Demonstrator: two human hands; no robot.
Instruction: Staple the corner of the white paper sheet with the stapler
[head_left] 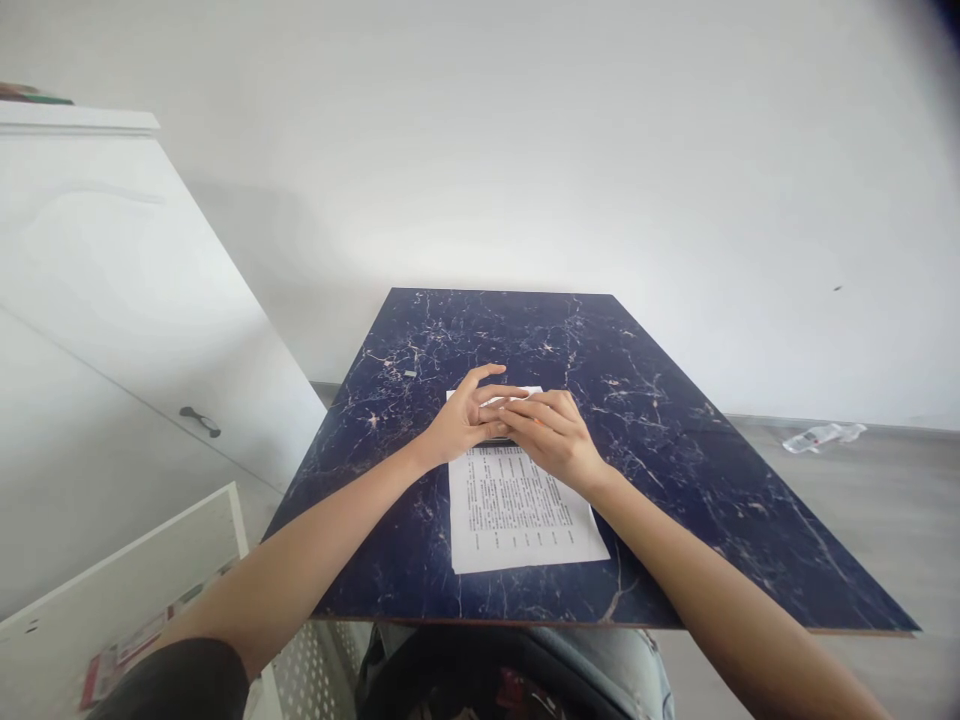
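**Above the paper (517, 505): two hands meeting**

Our left hand (459, 415) has its fingers loosely spread; our right hand (555, 435) has its fingers drawn together, overlapping the left's. We cannot tell what either grips. Just beneath both shows a dark-edged thing (495, 442), mostly hidden, its visible edge running crosswise; neither hand is clearly nearer. The paper lies under this, long axis pointing away from us, its far part covered by our hands. Beyond, we find the table (510, 330) and, leftward, a pale scrap (410, 374).
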